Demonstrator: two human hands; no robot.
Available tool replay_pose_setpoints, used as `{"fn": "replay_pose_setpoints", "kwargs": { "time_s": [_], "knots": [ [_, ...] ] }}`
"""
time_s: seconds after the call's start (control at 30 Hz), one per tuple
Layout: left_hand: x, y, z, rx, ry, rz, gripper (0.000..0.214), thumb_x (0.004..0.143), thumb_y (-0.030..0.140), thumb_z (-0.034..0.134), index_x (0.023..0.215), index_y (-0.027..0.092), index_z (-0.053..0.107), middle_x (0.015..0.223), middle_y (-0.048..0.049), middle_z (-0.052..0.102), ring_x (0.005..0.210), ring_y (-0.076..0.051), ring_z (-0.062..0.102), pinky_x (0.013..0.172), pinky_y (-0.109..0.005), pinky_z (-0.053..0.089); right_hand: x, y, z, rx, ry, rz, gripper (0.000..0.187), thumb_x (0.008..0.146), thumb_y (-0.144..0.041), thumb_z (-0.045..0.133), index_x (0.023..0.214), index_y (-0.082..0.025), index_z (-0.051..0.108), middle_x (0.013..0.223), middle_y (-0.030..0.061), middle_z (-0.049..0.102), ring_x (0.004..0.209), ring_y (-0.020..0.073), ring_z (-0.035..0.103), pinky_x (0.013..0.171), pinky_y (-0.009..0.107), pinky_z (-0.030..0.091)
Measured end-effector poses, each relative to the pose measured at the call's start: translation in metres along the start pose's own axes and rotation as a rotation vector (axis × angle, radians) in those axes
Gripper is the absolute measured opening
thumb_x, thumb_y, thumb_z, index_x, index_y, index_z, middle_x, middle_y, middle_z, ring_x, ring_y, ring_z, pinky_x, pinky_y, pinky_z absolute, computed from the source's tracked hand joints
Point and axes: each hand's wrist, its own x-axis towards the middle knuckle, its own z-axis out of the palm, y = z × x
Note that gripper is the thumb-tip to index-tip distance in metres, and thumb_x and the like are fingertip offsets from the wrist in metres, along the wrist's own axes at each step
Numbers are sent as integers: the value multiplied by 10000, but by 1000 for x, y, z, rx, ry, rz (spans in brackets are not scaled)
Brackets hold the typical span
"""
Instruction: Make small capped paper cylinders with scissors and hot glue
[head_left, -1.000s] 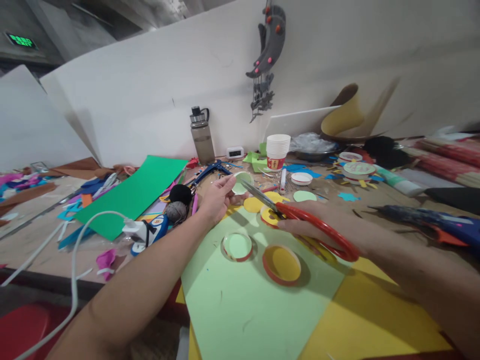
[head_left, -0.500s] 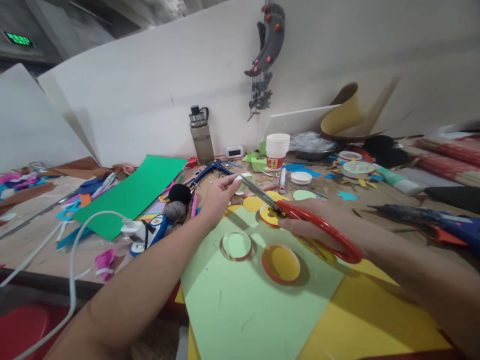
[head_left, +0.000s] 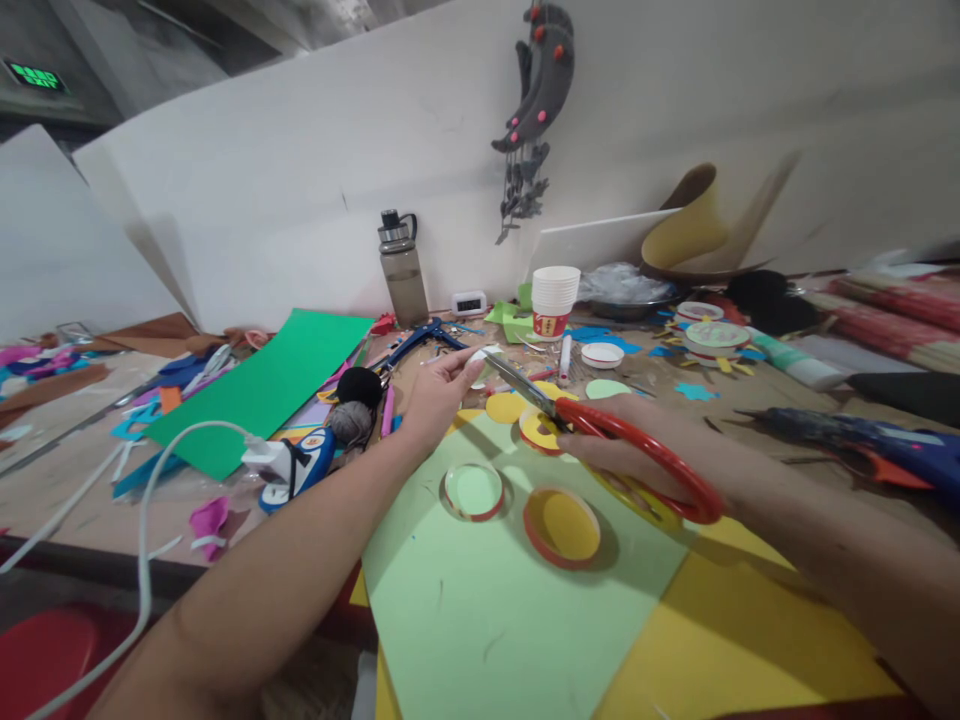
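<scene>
My left hand [head_left: 441, 395] is closed, pinching a small pale green paper piece [head_left: 489, 372] between thumb and fingers. My right hand [head_left: 624, 462] grips red-handled scissors [head_left: 525, 384], whose blades reach left to the paper's edge at my left fingertips. Below the blades lies a shallow cup-base ring with a yellow lining [head_left: 541, 432]. Nearer me, a ring with a green bottom [head_left: 474, 490] and another with a yellow bottom [head_left: 564, 527] rest on a light green sheet [head_left: 517, 630]. Yellow paper discs [head_left: 505, 407] and a pale green disc [head_left: 607, 389] lie just beyond.
Stacked paper cups [head_left: 555, 290], a water bottle [head_left: 403, 275] and a small clock [head_left: 469, 304] stand at the back. A blue glue gun [head_left: 847, 440] lies right. To the left are a green sheet [head_left: 262, 390] and a white cable [head_left: 146, 540] with a plug.
The scissors and my right hand have shifted very slightly, with the handles opened a little wider. My left hand stays in place with the paper piece.
</scene>
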Motion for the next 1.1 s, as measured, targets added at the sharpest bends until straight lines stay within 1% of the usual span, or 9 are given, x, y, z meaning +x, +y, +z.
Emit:
{"fn": "replay_pose_setpoints", "kwargs": {
  "time_s": [0.27,0.4,0.5,0.57,0.7,0.8,0.87,1.0,1.1],
  "knots": [
    [1,-1,0,49,17,32,387,739,418,753,1066,211,750,1097,-43,729,925,-184,669,793,-289,577,0,-1,1,-23,7,14,317,812,-504,540,682,-217,507,561,-13,538,511,137,476,470,253,330],
    [0,-1,2,28,-12,2,429,724,443,759,1077,200,740,1081,-44,728,864,-186,690,765,-324,595,2,0,2,-57,16,3,310,833,-481,498,673,-215,496,556,-12,545,500,134,478,464,250,331],
    [0,-2,2,32,-21,-7,450,730,457,752,1096,197,731,1065,-44,730,797,-171,693,746,-331,601,2,1,2,-74,31,-9,309,831,-474,507,665,-213,504,555,-6,554,500,136,481,463,249,320],
    [0,-3,1,40,-20,-7,452,738,459,746,1109,202,728,1064,-41,730,795,-169,694,753,-336,603,2,2,2,-76,36,-17,310,832,-469,511,659,-213,501,552,-3,555,500,137,480,462,248,314],
    [1,-4,0,71,-26,1,449,747,457,739,1124,214,728,1104,-47,726,914,-210,694,778,-338,603,1,2,2,-100,34,-22,301,837,-464,494,667,-215,492,570,-3,556,514,138,479,470,248,321],
    [0,-3,0,73,-30,0,451,747,453,740,1132,219,728,1140,-51,718,996,-238,679,784,-338,604,1,1,2,-104,28,2,294,837,-458,489,666,-218,490,556,-7,547,504,138,476,465,247,308],
    [0,-3,0,70,-27,-4,447,751,452,736,1133,221,727,1146,-47,716,1016,-245,674,786,-343,607,2,1,2,-109,31,4,288,833,-444,494,655,-217,490,545,-5,545,495,137,472,460,248,297],
    [-1,-3,1,73,-8,-21,442,742,449,745,1121,221,733,1144,-38,715,1030,-243,671,787,-332,610,3,2,3,-143,69,-56,294,831,-433,494,635,-213,489,552,-2,548,502,133,458,469,251,301],
    [-1,-3,1,55,-3,-33,452,730,444,757,1116,210,734,1142,-37,713,1016,-233,674,783,-323,614,3,4,3,-135,62,-73,300,836,-444,484,643,-214,491,552,-4,548,500,134,461,468,250,308]
  ]
}}
